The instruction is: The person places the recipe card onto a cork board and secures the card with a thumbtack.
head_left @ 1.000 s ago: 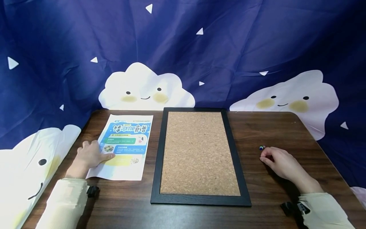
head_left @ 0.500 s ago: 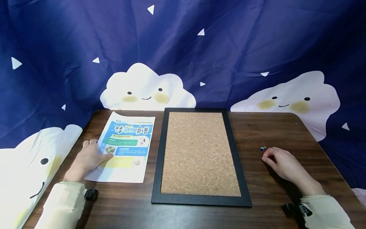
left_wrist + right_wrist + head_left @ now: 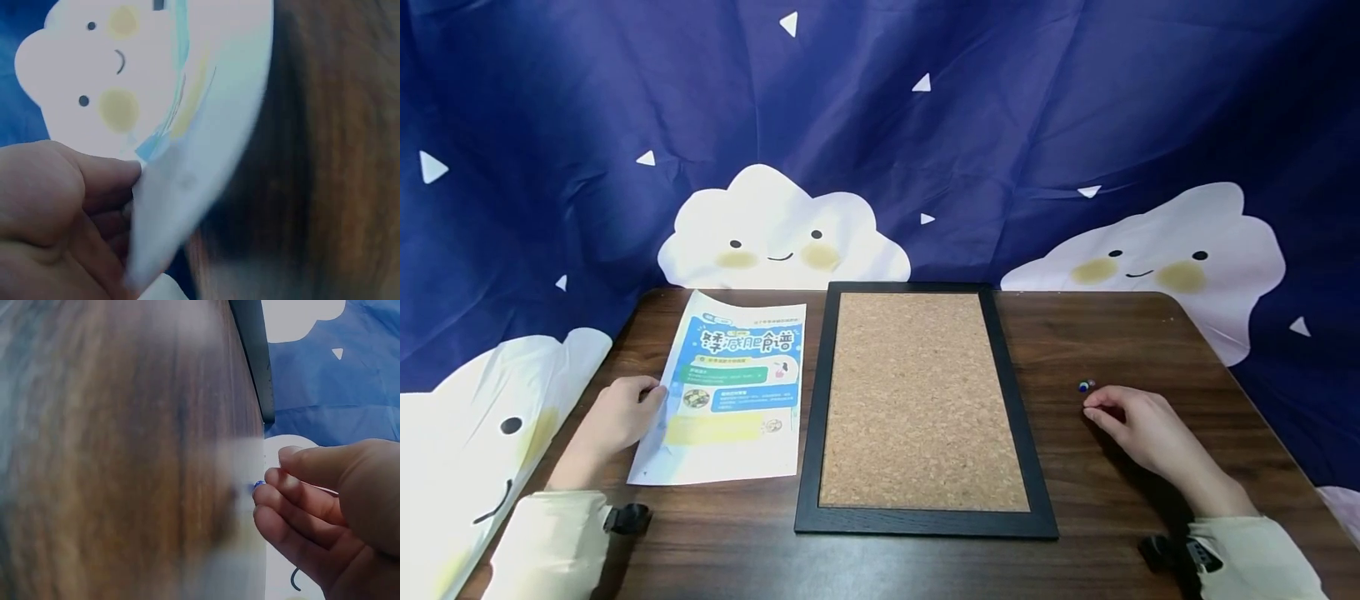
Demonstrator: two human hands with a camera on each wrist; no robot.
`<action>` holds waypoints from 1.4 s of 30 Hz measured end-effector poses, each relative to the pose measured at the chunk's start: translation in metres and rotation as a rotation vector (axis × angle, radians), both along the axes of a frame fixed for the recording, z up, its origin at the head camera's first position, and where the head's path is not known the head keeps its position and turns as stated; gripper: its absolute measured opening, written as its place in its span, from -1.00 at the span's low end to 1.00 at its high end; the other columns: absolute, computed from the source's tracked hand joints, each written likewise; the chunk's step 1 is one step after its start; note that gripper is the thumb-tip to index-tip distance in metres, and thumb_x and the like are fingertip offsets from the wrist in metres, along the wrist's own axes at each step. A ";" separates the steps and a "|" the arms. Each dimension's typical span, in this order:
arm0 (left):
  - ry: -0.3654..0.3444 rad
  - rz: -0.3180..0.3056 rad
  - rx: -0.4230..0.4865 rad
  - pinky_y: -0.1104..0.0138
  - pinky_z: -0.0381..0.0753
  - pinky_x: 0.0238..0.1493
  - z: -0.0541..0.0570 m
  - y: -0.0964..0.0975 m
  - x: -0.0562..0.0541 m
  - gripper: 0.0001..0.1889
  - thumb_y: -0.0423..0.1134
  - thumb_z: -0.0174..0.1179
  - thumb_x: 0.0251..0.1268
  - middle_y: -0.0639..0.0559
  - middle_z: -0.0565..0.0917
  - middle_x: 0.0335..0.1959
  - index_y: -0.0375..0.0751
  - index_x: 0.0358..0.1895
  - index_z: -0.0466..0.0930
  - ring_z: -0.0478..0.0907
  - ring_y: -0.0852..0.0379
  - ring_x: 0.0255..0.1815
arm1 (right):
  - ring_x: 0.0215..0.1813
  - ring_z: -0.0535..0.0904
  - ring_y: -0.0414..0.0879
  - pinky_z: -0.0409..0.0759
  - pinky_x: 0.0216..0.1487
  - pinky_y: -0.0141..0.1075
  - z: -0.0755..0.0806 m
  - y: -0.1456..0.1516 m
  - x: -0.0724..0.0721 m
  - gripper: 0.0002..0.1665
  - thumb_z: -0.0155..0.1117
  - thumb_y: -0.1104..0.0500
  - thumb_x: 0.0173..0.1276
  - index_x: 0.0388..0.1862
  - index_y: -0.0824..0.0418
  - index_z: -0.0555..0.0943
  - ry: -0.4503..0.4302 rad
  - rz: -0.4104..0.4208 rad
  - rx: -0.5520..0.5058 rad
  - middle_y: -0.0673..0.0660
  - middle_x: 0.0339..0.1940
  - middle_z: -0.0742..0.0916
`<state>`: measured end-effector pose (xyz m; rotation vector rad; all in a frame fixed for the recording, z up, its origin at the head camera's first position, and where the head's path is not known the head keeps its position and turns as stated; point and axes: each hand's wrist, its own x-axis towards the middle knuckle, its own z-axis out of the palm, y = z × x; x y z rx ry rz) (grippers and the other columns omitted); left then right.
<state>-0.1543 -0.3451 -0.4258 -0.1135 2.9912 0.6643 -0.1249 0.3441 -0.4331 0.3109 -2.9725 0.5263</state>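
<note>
On the left of the table lies a printed paper sheet (image 3: 733, 392), white with blue, green and yellow blocks. My left hand (image 3: 625, 410) pinches its left edge between thumb and fingers. In the left wrist view the sheet (image 3: 206, 144) bends up from the tabletop beside the left hand (image 3: 62, 206). My right hand (image 3: 1138, 425) rests at the right with loosely curled fingers. Just past its fingertips sit tiny round blue-and-white pieces (image 3: 1085, 386). The right wrist view shows one blue piece (image 3: 259, 484) behind the fingers of the right hand (image 3: 325, 506), with nothing visible between thumb and forefinger.
A cork board (image 3: 925, 400) in a black frame (image 3: 925, 523) lies mid-table between the hands. The table (image 3: 722, 542) is dark wood. Behind it hangs a blue cloth (image 3: 970, 150) with smiling clouds. A dark strap piece (image 3: 627, 518) is worn at the left wrist.
The left hand has drawn back from lying over the sheet to pinching its left edge, and the sheet has shifted slightly right. The right hand stays in place.
</note>
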 end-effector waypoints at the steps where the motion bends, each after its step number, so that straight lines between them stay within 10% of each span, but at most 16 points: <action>1: 0.009 -0.006 0.014 -0.20 0.66 0.02 0.001 0.000 0.001 -0.58 -0.27 0.02 0.69 -0.55 0.71 0.11 -0.64 0.20 0.62 0.68 -0.31 -0.03 | -0.22 0.71 0.07 0.66 -0.10 0.13 0.000 0.000 0.000 -0.95 0.52 0.26 0.43 -0.26 0.20 0.78 -0.002 -0.001 -0.007 0.16 -0.26 0.85; 10: 0.006 0.025 0.204 0.37 0.62 -0.34 0.008 -0.003 0.008 -0.55 -0.23 0.03 0.75 -0.32 0.81 -0.12 -0.63 0.31 0.58 0.66 0.14 -0.28 | -0.20 0.70 0.07 0.66 -0.08 0.17 0.003 -0.004 0.004 -0.91 0.48 0.22 0.49 -0.26 0.20 0.78 0.023 0.000 -0.027 0.14 -0.25 0.85; 17: -0.011 0.049 0.424 0.40 0.73 -0.30 0.014 -0.010 0.010 -0.51 -0.23 -0.04 0.79 -0.31 0.79 -0.02 -0.67 0.39 0.47 0.66 0.37 -0.29 | -0.22 0.67 0.00 0.64 -0.13 0.02 0.003 -0.008 0.005 -0.96 0.52 0.22 0.46 -0.20 0.17 0.80 0.028 -0.008 -0.045 0.10 -0.26 0.85; 27: -0.064 0.058 0.675 0.36 0.79 -0.29 0.027 -0.009 0.009 -0.44 -0.17 -0.02 0.80 0.40 0.77 -0.28 -0.67 0.48 0.32 0.73 0.37 -0.29 | -0.39 0.50 -0.47 0.48 -0.27 -0.53 0.001 -0.011 0.007 -0.84 0.62 0.31 0.30 -0.28 0.08 0.80 0.183 0.004 -0.137 -0.11 -0.46 0.79; 42: -0.167 -0.012 0.987 0.42 0.80 -0.22 0.023 0.043 -0.001 -0.43 -0.32 0.03 0.75 0.25 0.85 -0.22 -0.76 0.51 0.20 0.80 0.34 -0.23 | -0.24 0.66 -0.51 0.37 -0.13 -0.85 0.003 -0.016 0.006 -0.80 0.53 0.45 0.33 -0.13 0.25 0.83 0.193 0.037 -0.187 0.15 -0.26 0.90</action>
